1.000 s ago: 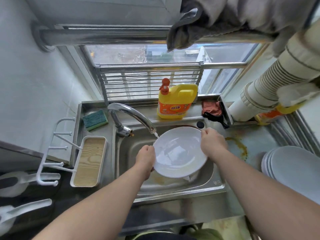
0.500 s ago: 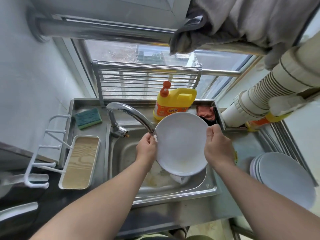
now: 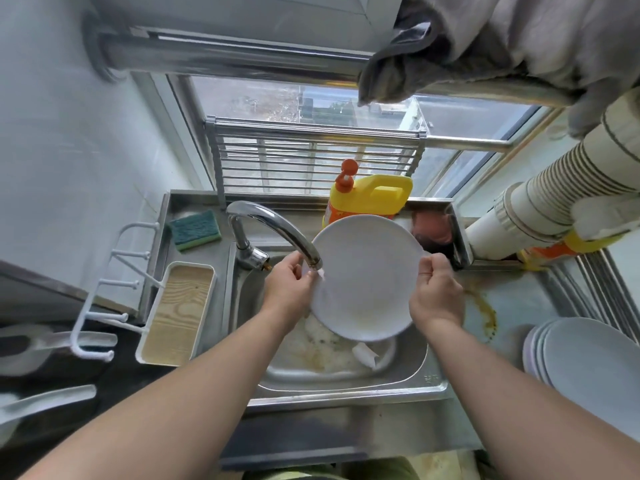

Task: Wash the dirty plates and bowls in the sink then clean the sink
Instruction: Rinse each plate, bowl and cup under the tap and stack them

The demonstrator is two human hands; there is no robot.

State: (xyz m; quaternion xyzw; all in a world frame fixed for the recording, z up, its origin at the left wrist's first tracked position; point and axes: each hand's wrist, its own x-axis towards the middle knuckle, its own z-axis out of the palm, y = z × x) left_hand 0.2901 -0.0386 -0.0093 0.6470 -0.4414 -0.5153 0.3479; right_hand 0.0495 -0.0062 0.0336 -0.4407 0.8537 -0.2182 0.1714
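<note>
A stainless steel counter (image 3: 512, 299) with a built-in sink (image 3: 346, 386) fills the middle of the frame. On its back ledge, upper centre, stands a yellow detergent bottle (image 3: 372, 197) with an orange pump, and just left of the tap (image 3: 273, 230) lies a green sponge (image 3: 195, 230). At centre left a white tray with a wood-grain bottom (image 3: 176, 313) rests on the counter's edge beside the basin. To the right of the basin the steel is marked by a brownish-yellow stain (image 3: 485, 313), and at the lower right edge sits a stack of white plates (image 3: 588, 362). Murky residue and a white scrap lie on the basin floor.
</note>
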